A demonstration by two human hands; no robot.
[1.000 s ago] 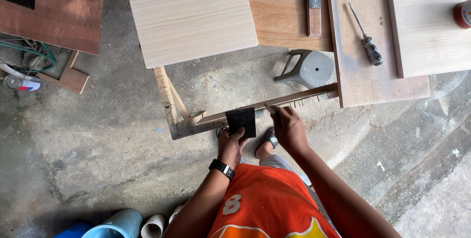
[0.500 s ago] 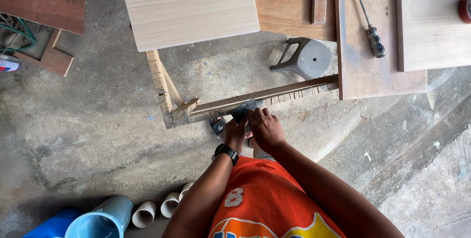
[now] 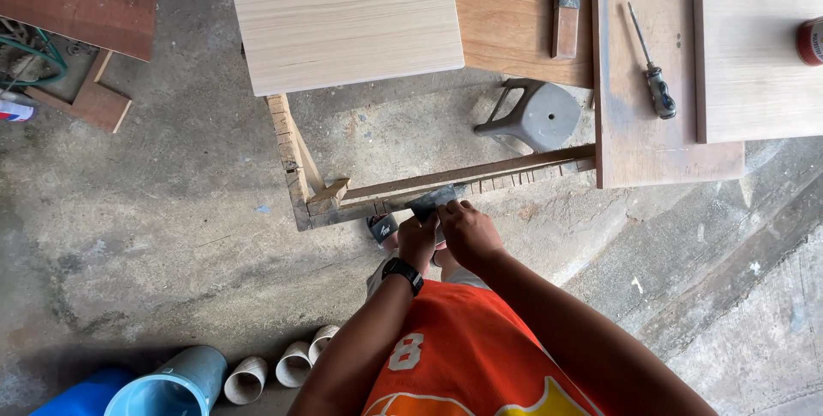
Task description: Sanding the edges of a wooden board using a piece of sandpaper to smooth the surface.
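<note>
You stand on a bare concrete floor (image 3: 154, 210) at the near side of a rough wooden frame rail (image 3: 463, 183) that runs left to right under the workbench. Both hands are at the rail, close together.

**Grip state.** Your left hand (image 3: 417, 240) and right hand (image 3: 467, 232) are both closed on a small dark rectangular abrasive sheet (image 3: 431, 202). The fingers of both hands curl over its near edge; the sheet appears folded or bent between them, its far edge lying at the near face of the rail. A black wristwatch (image 3: 401, 272) sits on the left wrist. Whether the sheet is pressed flat against the wood cannot be told from this view.

**Step in hand.** By the look of it, you are preparing the sheet, folding or seating it, at the rail, rather than stroking along it.

**Next move.** Judged from this position, the sheet needs a firm, even fold and full contact with the rail face. Keep your fingertips behind the sheet edge, clear of the notched section of the rail to the right.

**Surroundings.**
- Far left: a pale rectangular wooden panel (image 3: 343, 17) rests on the frame.
- Far right: a brown plywood board (image 3: 634, 141) carries a long screwdriver with a dark handle (image 3: 651, 64).
- Beyond the rail: a grey plastic stool (image 3: 536, 116) stands on the floor.
- Near left: short white pipe offcuts (image 3: 274, 371) lie beside a light blue pipe (image 3: 171, 386).
</note>
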